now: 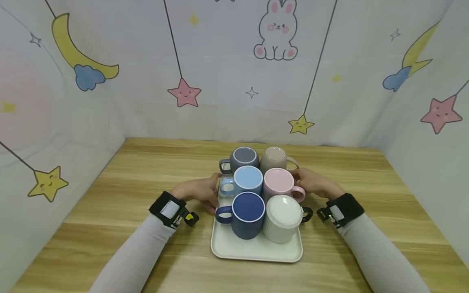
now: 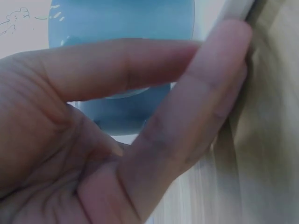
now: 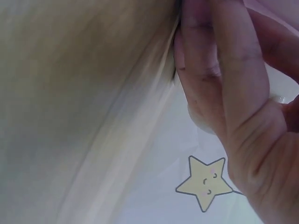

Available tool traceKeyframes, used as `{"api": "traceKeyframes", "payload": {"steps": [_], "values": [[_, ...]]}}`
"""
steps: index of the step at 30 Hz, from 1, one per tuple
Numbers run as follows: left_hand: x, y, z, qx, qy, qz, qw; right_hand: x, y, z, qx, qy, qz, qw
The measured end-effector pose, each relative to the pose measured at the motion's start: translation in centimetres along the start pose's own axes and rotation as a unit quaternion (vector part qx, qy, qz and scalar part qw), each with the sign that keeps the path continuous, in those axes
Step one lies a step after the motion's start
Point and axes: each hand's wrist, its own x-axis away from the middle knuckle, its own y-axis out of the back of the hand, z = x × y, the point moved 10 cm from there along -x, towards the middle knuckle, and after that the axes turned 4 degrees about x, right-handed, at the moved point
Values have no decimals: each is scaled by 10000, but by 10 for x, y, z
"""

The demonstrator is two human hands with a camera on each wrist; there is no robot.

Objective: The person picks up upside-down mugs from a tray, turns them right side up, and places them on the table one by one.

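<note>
A white tray (image 1: 256,253) on the wooden table carries several mugs in two columns, seemingly base up. On the left stand a grey mug (image 1: 244,158), a light blue mug (image 1: 248,179) and a navy mug (image 1: 248,226). A beige mug (image 1: 272,158), a pink mug (image 1: 278,182) and a white ribbed mug with a black handle (image 1: 281,228) fill the right. My left hand (image 1: 201,191) grips the tray's left edge, beside the light blue mug. At the right edge my right hand (image 1: 311,181) holds the tray near the pink mug; its fingertips are partly hidden.
The wooden table (image 1: 146,162) extends to both sides of the tray. A pale cloth wall (image 1: 223,122) with printed stars and a rabbit rises behind the table, with similar cloth on the left and right. Each wrist wears a black strap (image 1: 170,209) with a small device.
</note>
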Motion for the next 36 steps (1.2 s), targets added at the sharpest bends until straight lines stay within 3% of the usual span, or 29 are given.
{"api": "traceKeyframes", "payload": {"steps": [8, 15, 19, 25, 31, 36], "values": [[-4, 0, 2, 245, -67, 120, 9996, 11, 18, 7, 483, -357, -372, 9975], [-4, 0, 5, 176, -72, 111, 9998, 14, 49, 37, 568, 36, -1066, 9927], [-3, 1, 8, 224, -44, 71, 9997, 8, 61, 50, 1259, 127, -1395, 9821], [-3, -4, 8, 340, -92, 94, 9993, -1, 58, 61, 2372, 372, -1383, 9609], [-2, -4, 5, 191, -93, 62, 9998, -5, 49, 67, 2739, 558, -1273, 9517], [-1, 2, 2, -5, -97, 3, 10000, -9, 49, 74, 3143, 681, -1595, 9334]]}}
